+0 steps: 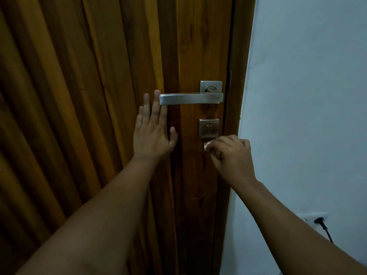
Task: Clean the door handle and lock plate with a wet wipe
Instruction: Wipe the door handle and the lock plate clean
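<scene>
A crumpled wet wipe (207, 145) sits bunched in the curled fingers of a person's right hand (231, 153), just below the square lock plate (209, 128) on a dark wooden door (111, 76). Above the plate, the steel lever handle (190, 98) juts level. The left hand (153, 133) lies flat and spread on the wood, fingertips beside the lever's free end. A pale wall (307, 96) at right carries a socket (315, 219) with a black plug.
</scene>
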